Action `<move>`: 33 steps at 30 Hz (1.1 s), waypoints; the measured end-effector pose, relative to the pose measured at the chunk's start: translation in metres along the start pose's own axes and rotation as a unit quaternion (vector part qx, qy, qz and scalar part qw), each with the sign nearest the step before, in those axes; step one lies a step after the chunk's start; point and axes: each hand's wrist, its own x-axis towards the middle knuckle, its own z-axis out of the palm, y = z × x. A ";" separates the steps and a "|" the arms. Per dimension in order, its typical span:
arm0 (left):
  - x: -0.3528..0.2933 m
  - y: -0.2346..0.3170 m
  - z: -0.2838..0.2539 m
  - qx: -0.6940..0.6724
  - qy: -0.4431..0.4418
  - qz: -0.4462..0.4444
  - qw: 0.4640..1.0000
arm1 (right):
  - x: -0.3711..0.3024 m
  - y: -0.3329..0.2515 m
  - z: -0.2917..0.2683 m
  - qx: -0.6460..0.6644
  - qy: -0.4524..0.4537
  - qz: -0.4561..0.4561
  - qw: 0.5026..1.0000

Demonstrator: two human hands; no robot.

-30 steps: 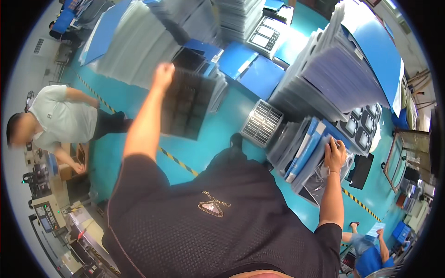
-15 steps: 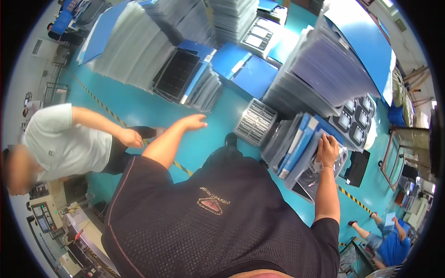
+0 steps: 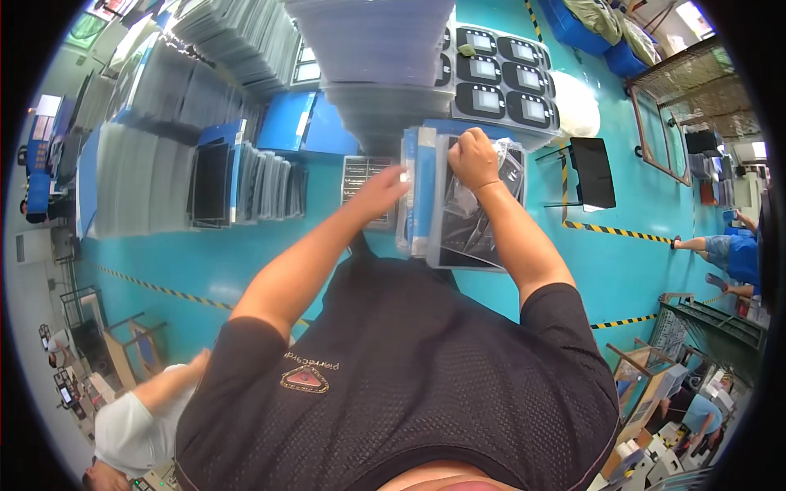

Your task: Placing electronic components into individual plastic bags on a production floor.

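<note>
My right hand (image 3: 475, 161) is closed in a pinch at the top of a crinkled clear plastic bag (image 3: 465, 200), which lies over dark flat panels (image 3: 468, 239). These sit at the right end of a row of upright sheets and blue folders (image 3: 424, 192). My left hand (image 3: 378, 195), slightly blurred, is at the row's left side with its fingers stretched toward it and nothing visible in them. I cannot tell whether its fingertips touch the sheets. Below it is a metal slotted grate (image 3: 357, 170), partly hidden by that hand.
A tall stack of clear sheets (image 3: 385, 49) rises ahead, beside a tray of black-framed panels (image 3: 501, 75). More sheet stacks (image 3: 135, 184) stand at left. A black panel stand (image 3: 591, 173) is at right. A co-worker (image 3: 139, 421) is behind on the left.
My view has turned to the right. My left hand has come across from the left to the row of sheets. My right hand stays at the plastic bag. The nearby co-worker now appears lower left.
</note>
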 end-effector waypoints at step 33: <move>-0.219 -0.169 -0.275 0.074 0.514 -0.095 0.849 | -0.017 0.006 0.003 -0.160 -0.259 0.002 0.953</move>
